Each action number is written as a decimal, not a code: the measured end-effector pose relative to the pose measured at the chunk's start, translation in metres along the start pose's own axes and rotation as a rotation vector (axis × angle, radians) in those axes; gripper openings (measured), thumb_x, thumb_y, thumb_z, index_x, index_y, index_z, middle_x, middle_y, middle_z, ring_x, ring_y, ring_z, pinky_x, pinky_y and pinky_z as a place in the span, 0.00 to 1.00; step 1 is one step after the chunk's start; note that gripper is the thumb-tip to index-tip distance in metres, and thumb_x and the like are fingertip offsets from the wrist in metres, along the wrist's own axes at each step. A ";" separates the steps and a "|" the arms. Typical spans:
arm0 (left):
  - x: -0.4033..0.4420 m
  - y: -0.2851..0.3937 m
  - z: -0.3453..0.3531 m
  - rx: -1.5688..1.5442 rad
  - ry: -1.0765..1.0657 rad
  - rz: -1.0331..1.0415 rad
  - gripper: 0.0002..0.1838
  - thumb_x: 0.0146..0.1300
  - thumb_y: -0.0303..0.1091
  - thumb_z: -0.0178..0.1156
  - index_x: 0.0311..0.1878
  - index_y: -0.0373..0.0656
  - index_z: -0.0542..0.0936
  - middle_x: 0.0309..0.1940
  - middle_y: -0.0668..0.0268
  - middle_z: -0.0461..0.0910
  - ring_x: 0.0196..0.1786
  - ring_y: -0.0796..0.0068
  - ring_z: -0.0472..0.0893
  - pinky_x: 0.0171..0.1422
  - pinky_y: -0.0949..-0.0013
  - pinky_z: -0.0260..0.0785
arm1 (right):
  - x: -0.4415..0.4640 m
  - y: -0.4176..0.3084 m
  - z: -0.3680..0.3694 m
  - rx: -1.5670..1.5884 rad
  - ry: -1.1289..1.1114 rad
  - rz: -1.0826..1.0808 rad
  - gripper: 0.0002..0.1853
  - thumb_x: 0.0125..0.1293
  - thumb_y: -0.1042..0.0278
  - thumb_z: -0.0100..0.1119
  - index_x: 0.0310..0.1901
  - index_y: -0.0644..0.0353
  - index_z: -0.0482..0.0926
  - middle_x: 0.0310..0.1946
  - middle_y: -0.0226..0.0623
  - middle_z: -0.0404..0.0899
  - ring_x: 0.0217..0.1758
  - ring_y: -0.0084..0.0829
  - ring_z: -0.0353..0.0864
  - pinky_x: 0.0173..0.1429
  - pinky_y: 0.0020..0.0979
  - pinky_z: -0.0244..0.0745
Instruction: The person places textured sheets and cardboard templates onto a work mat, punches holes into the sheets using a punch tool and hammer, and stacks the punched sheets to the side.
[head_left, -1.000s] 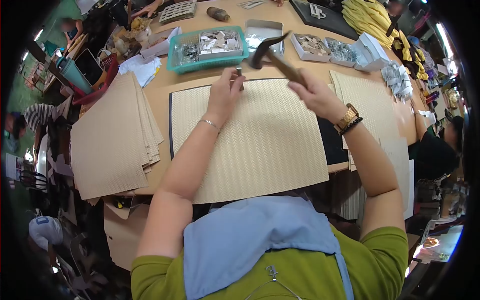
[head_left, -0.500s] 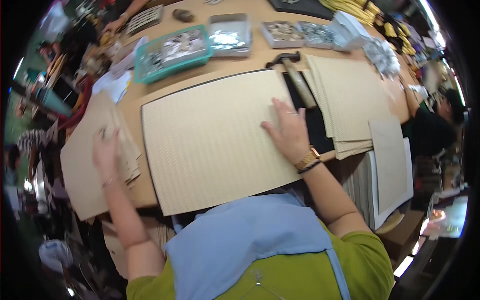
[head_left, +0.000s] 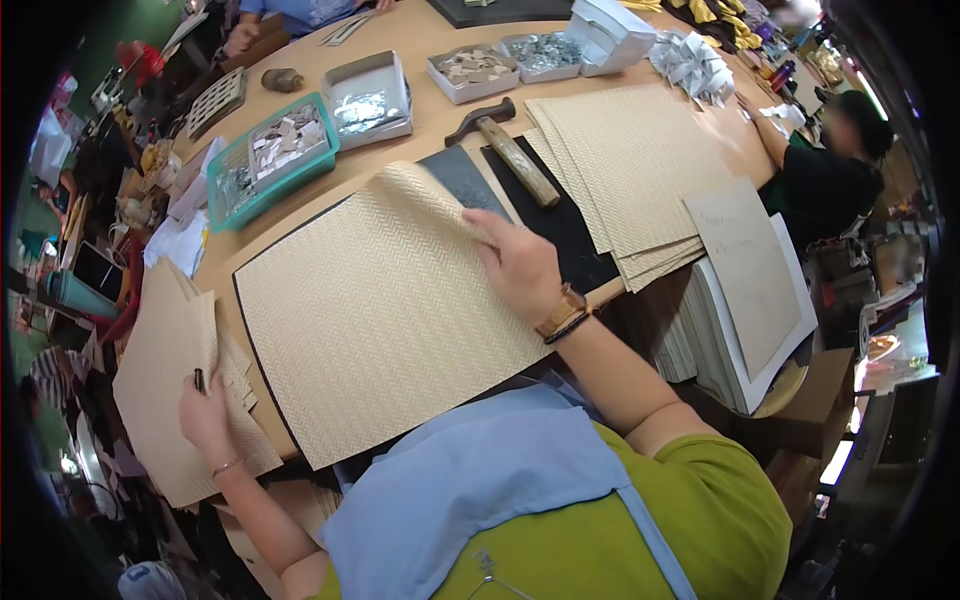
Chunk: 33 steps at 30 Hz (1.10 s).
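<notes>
My right hand [head_left: 522, 268] is closed on the far right edge of a cream herringbone-woven sheet [head_left: 365, 325], which curls up under its fingers. The rest of that sheet lies flat on a dark board, whose black edge shows along its left side. At the left, my left hand [head_left: 206, 415] is closed around a small dark stick-like tool [head_left: 199, 380], mostly hidden by the fingers. That hand rests at a pile of plain beige sheets [head_left: 150, 385], one with its edge raised. Beyond the right hand lies a hammer [head_left: 520, 165] with a wooden handle.
A stack of woven sheets [head_left: 640, 165] sits to the right. Along the back stand a teal basket [head_left: 328, 160], a white box [head_left: 405, 125] and trays of small pieces [head_left: 470, 95]. A person [head_left: 845, 170] sits at right; another person's hand [head_left: 240, 40] shows at far left.
My right hand, earlier spread flat on the woven sheet, now grips and lifts its far right edge. My left hand stays at the beige pile. The camera view has shifted.
</notes>
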<state>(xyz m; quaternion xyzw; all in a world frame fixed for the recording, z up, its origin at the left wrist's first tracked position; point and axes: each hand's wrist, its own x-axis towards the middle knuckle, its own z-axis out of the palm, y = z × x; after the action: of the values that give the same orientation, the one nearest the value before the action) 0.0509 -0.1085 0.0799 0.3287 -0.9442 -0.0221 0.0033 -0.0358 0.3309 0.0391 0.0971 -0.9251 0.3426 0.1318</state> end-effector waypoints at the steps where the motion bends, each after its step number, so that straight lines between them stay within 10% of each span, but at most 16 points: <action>1: 0.003 -0.003 -0.002 -0.043 -0.037 -0.009 0.34 0.60 0.55 0.59 0.58 0.33 0.73 0.49 0.47 0.79 0.51 0.52 0.79 0.55 0.57 0.70 | 0.007 0.003 -0.009 0.075 0.099 -0.046 0.17 0.60 0.68 0.61 0.52 0.49 0.75 0.33 0.42 0.82 0.36 0.43 0.83 0.37 0.35 0.78; 6: 0.030 -0.047 0.031 -0.770 -0.017 0.166 0.20 0.67 0.42 0.55 0.53 0.35 0.75 0.41 0.60 0.80 0.44 0.70 0.80 0.48 0.64 0.72 | 0.071 0.069 -0.139 0.029 0.160 0.129 0.23 0.59 0.68 0.58 0.59 0.51 0.73 0.31 0.38 0.80 0.35 0.35 0.80 0.42 0.33 0.74; 9: -0.001 -0.001 0.007 -1.326 -0.162 0.107 0.18 0.69 0.40 0.53 0.54 0.35 0.74 0.45 0.63 0.79 0.46 0.72 0.79 0.49 0.68 0.72 | 0.107 0.148 -0.234 -0.761 0.172 0.105 0.32 0.60 0.59 0.62 0.66 0.52 0.66 0.54 0.48 0.77 0.59 0.42 0.75 0.60 0.38 0.71; 15: -0.016 0.091 0.018 -1.818 -0.632 0.076 0.20 0.70 0.43 0.52 0.56 0.37 0.73 0.43 0.62 0.78 0.43 0.73 0.80 0.48 0.69 0.74 | 0.095 0.264 -0.156 -0.658 -0.126 0.541 0.50 0.57 0.24 0.45 0.71 0.57 0.56 0.70 0.48 0.58 0.72 0.48 0.58 0.72 0.54 0.51; 23: -0.041 0.218 0.058 -1.926 -0.970 0.076 0.18 0.71 0.44 0.50 0.49 0.38 0.72 0.35 0.63 0.78 0.37 0.70 0.80 0.45 0.66 0.75 | 0.031 0.207 -0.139 -0.683 -0.115 0.609 0.54 0.54 0.17 0.40 0.74 0.49 0.50 0.75 0.39 0.45 0.79 0.44 0.38 0.73 0.64 0.35; 33: -0.048 0.250 0.073 -1.884 -0.951 0.022 0.19 0.70 0.45 0.52 0.51 0.37 0.69 0.38 0.60 0.76 0.40 0.68 0.80 0.45 0.62 0.76 | -0.182 0.287 -0.259 -0.605 0.256 1.429 0.57 0.50 0.15 0.38 0.75 0.46 0.45 0.77 0.34 0.37 0.79 0.47 0.35 0.71 0.69 0.34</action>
<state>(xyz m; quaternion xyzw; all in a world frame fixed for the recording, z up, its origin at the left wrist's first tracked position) -0.0682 0.1204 0.0188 0.1421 -0.4527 -0.8730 -0.1128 0.1048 0.7319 -0.0030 -0.6017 -0.7940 0.0861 0.0059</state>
